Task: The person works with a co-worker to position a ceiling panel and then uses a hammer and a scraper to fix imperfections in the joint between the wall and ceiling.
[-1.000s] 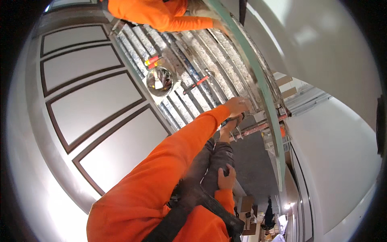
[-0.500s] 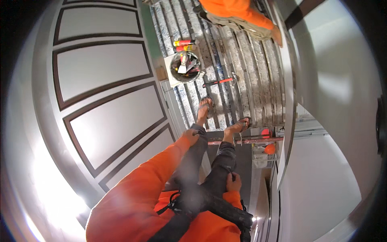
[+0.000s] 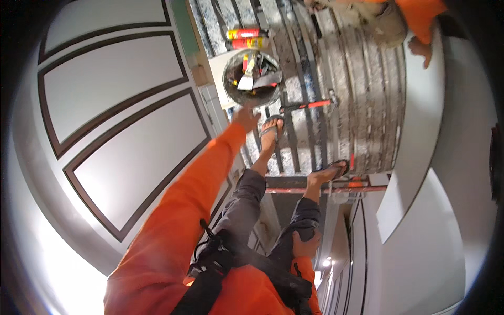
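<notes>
Bucket (image 3: 266,97) sat on the plank platform (image 3: 362,105), pale board (image 3: 218,72) partly under it, hand tools loose inside. Left hand (image 3: 245,117) was at its near rim, fingers reaching out, nothing visibly gripped; couldn't tell if it touched the rim. Good reach there, I'd judge, meant fingers to a handle, not an edge: the scraper (image 3: 245,83) lay blade toward the hand, handle away, so going past the blade needed care. Same for the grey blade (image 3: 269,80) beside it. Two red-and-yellow tubes (image 3: 245,34) lay just beyond the bucket, hammer (image 3: 310,105) to its right, head end farther right; both worth keeping clear of. Right hand (image 3: 306,244) rested on the right knee, loosely spread, no tool seen in it; decent brace for a lean, probably better than loading the rim. Right foot (image 3: 329,172) was near the platform's edge, red pipe (image 3: 367,188) just past it, so footing mattered. Co-worker's hand (image 3: 420,51) was at a pale panel (image 3: 415,105), well apart
</notes>
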Motion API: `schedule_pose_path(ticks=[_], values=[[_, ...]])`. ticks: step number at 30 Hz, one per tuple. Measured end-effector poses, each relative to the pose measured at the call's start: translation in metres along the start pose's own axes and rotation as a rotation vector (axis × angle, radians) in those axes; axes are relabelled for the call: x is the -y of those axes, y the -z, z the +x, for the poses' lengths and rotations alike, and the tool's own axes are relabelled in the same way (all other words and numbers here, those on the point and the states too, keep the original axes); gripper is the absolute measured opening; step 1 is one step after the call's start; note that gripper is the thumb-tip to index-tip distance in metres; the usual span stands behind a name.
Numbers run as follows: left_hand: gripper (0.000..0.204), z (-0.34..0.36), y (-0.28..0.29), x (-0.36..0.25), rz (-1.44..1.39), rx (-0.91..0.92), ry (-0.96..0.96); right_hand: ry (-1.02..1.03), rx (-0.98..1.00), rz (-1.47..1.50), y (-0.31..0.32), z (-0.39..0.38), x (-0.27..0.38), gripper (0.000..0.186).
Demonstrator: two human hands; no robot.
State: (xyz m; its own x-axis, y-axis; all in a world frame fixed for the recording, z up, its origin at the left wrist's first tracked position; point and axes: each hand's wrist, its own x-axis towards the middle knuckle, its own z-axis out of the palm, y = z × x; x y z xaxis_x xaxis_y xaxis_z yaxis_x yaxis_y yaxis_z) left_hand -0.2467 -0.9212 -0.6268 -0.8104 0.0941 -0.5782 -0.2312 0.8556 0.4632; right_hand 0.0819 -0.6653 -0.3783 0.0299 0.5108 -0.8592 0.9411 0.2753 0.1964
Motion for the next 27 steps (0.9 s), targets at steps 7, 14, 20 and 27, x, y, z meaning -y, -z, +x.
schedule_pose_path(ticks=[7, 14, 20, 27], values=[[0.07, 0.157, 0.051, -0.003, 0.105, 0.033, 0.101, 0.105, -0.071, 0.059, -0.041, 0.0, -0.002, 0.079], [0.06, 0.156, 0.033, 0.004, 0.275, -0.017, 0.166, 0.145, -0.074, 0.025, -0.051, 0.007, 0.0, 0.079], [0.046, 0.057, 0.033, -0.016, 0.018, -0.136, 0.161, 0.078, -0.127, -0.045, -0.06, 0.012, -0.011, 0.071], [0.025, -0.097, 0.039, -0.046, -0.032, -0.448, -0.184, 0.412, -0.085, 0.203, -0.07, 0.16, 0.086, 0.038]])
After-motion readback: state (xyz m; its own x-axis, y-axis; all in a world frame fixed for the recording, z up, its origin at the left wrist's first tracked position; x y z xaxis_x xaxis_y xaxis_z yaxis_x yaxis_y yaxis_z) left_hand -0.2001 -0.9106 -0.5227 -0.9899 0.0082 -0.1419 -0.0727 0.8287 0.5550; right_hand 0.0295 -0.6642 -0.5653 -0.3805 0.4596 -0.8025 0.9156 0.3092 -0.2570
